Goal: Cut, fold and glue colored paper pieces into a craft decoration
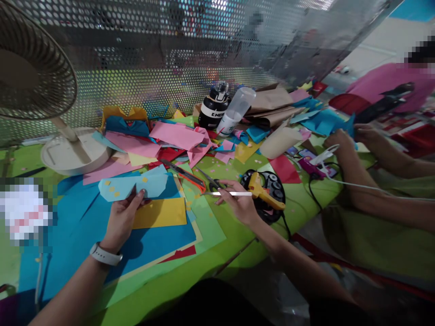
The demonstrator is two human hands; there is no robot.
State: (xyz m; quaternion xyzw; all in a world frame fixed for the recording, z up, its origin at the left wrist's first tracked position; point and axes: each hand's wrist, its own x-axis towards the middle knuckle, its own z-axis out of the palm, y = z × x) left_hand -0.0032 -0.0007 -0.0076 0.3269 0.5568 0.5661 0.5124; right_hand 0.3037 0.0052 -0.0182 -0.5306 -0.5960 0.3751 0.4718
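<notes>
One white stick [231, 194] in right hand [239, 206] runs sideways; tip perhaps leftward.

Left hand [122, 217]: forearm reaches in from lower left, wrist straight, back of hand up, fingers closed in pinch. Right hand [239, 203]: forearm from lower right, fingers curled closed. Hands well apart.

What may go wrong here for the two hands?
The yellow glue gun lies beside the right hand, which holds a thin white stick; if hot, it might burn fingers.
The orange utility knife lies among loose papers nearby; a blind reach might meet its blade.
The beige table fan might blow the light blue paper piece held by the left hand.
</notes>
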